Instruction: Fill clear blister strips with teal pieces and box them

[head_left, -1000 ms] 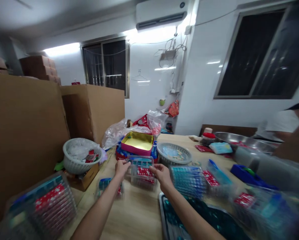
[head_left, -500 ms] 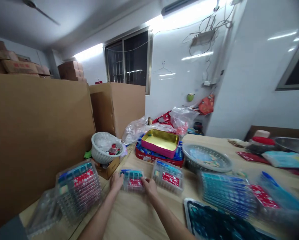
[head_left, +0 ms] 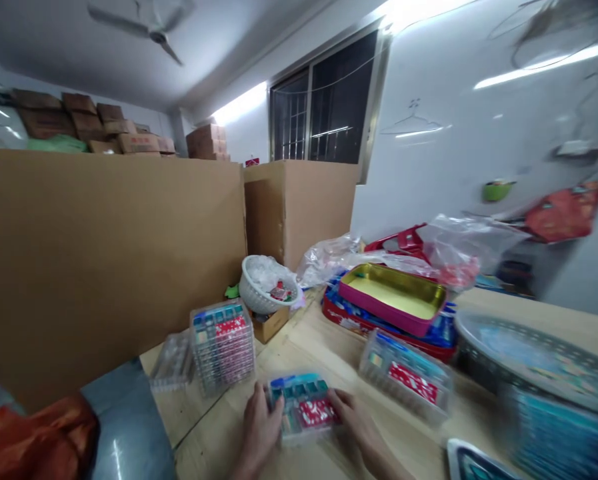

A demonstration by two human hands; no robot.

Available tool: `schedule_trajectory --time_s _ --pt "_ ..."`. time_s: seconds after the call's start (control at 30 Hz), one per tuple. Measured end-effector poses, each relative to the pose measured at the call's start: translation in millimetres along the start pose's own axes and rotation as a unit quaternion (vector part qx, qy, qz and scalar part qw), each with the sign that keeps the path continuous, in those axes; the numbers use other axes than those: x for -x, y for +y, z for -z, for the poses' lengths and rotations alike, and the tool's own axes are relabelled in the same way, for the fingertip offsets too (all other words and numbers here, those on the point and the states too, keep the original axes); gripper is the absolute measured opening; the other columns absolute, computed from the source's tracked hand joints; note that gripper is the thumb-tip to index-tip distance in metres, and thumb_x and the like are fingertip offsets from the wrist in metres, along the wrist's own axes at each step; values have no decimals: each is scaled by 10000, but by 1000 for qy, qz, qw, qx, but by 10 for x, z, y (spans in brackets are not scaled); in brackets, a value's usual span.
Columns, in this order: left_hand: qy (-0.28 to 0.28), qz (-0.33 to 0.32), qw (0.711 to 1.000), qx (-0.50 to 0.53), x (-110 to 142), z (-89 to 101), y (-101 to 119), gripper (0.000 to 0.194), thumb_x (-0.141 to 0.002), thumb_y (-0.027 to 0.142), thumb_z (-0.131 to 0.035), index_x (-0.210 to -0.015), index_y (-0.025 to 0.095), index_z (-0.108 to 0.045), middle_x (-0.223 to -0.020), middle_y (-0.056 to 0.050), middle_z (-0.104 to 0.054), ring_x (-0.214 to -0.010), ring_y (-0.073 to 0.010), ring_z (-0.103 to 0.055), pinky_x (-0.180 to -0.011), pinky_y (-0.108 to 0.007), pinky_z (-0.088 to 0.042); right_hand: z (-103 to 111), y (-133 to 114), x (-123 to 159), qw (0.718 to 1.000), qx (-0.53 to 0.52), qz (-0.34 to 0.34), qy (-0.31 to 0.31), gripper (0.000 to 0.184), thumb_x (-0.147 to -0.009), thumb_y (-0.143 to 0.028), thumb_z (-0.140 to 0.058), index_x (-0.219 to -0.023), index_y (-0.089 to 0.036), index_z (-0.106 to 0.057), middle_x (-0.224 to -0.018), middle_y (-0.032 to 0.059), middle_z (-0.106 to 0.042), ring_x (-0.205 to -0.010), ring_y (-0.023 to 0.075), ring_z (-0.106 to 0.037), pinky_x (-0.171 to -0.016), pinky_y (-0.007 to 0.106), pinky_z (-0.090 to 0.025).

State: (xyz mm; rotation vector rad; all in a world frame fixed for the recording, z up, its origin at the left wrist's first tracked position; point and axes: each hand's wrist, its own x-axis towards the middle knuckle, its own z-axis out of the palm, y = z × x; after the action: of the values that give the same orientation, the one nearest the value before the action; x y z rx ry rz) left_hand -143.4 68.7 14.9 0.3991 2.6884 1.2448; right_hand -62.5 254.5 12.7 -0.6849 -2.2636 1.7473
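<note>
Atop the light wooden bench (head_left: 323, 360), a clear plastic tray (head_left: 303, 408) of teal and red packets sits between the left hand (head_left: 262, 427) and right hand (head_left: 356, 423), whose fingers (head_left: 275, 405) clamp its two ends.

Your left hand (head_left: 261, 427) and right hand (head_left: 356, 420) are bare and slim-fingered, and your bare forearms (head_left: 383, 463) narrow toward the wrists.

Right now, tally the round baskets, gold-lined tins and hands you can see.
Round baskets: 2 (white plastic basket, grey perforated basket)
Gold-lined tins: 1 (magenta tin)
Hands: 2 (left hand, right hand, both on a clear plastic pack)
Total: 5
</note>
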Motion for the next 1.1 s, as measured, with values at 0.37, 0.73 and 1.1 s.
schedule_trajectory --time_s 0.37,0.73,1.1 --pt "109 92 987 -69 296 960 -691 333 -827 364 -397 -1015 145 -565 -1047 -123 -675 -1001 -229 -618 -835 -279 -444 -1245 -420 182 994 -4 76 -80 600 -772 -656 -349 -816 -139 -649 -791 94 -696 -802 236 -617 -677 270 -431" --pt "155 64 985 -40 17 1129 -853 288 -804 347 -438 -910 153 -622 -879 -82 -703 -851 -210 -649 -720 -246 -451 -1508 -538 99 995 57 66 -47 537 -803 -627 -362 -787 -173 -648 -830 117 -718 -815 246 -660 -679 265 -449" --pt "250 33 968 11 317 1449 -778 561 -687 596 -502 -953 117 -622 -873 -112 -692 -829 -264 -646 -711 -321 -498 -1193 -337 503 999 -42 14 23 708 -712 -645 -478 -1173 -114 -557 -1275 185 -539 -1132 303 -541 -925 375 -434"
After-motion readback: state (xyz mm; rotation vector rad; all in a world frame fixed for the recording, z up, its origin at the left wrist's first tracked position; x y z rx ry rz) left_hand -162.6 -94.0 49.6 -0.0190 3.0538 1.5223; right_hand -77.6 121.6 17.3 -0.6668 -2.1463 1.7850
